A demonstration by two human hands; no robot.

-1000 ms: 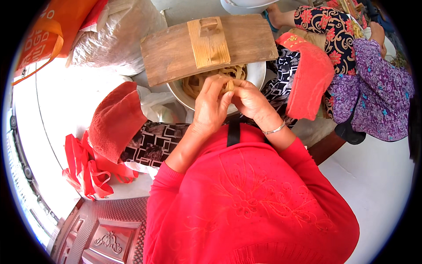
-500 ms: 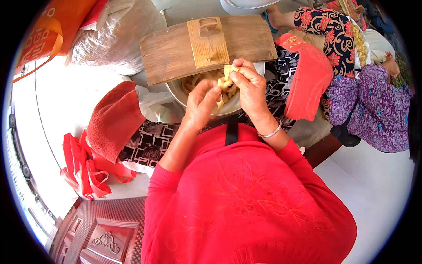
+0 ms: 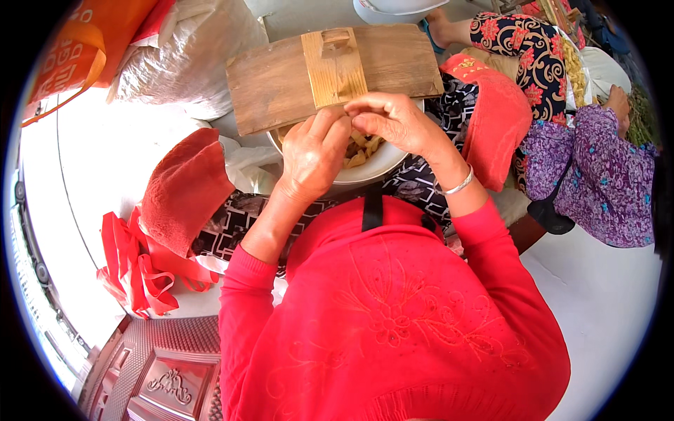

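The left hand and right hand come close together, fingers bent inward, their tips near each other at the near edge of a wooden board with a paler wooden block across it. The fingers hide whatever may lie between them, so I cannot tell whether either hand grips anything.

Pale yellow strips lie beneath the hands, in a white bowl partly covered by the board. They look light, soft and bendy, likely to fold or tear rather than snap; whether they are slippery does not show. A pinch between thumb and forefinger near one end of a single strip seems the safest hold. The board looks stiff and rather heavier, better taken by its edges or the block.

The only clear print is pale capital lettering on an orange bag, well beyond and to the left of the left hand. A small gold mark on the red cloth, right of the right hand, is too small to make out. No label shows on the bowl or board.
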